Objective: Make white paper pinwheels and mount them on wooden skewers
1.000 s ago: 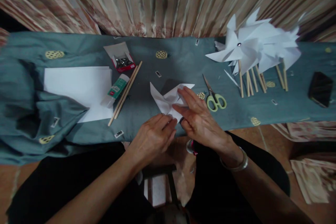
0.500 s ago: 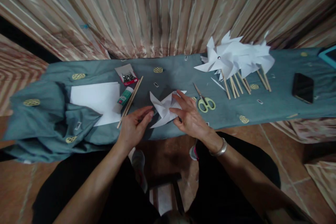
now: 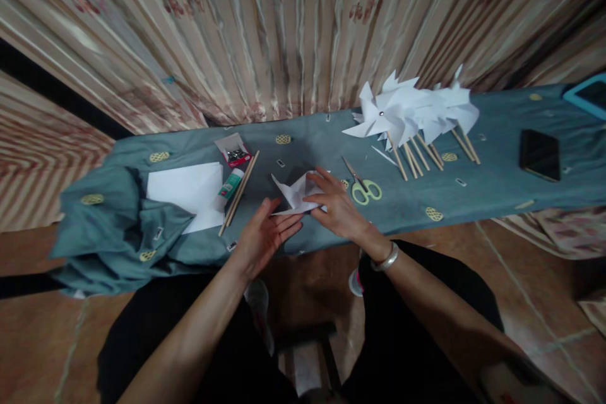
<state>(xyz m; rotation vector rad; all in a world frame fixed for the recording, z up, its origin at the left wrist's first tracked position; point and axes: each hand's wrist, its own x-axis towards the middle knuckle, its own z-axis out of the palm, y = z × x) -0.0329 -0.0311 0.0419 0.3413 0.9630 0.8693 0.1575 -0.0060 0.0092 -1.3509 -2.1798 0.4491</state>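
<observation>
Between my hands is a folded white paper pinwheel (image 3: 297, 192) with no stick on it, tilted up from the cloth. My right hand (image 3: 336, 205) grips it from the right, fingers on its far side and centre. My left hand (image 3: 266, 233) is turned palm up at its lower left edge. Its fingers are stretched out along and under the paper, the thumb apart. Just right of my right hand lie scissors (image 3: 364, 189) with green handles. To the left are two wooden sticks (image 3: 240, 192) and a green glue stick (image 3: 230, 184).
White paper sheets (image 3: 184, 189) lie left, partly under bunched cloth (image 3: 118, 227). Behind the glue stick stands an open box of small metal pieces (image 3: 234, 153). Finished pinwheels (image 3: 402, 110) on sticks are piled back right. A dark phone (image 3: 540, 154) and a blue-edged device (image 3: 587, 96) lie far right.
My left hand has turned palm up and slid under the pinwheel's near edge. The pinwheel has tilted up in my right hand. The whole view has shifted slightly.
</observation>
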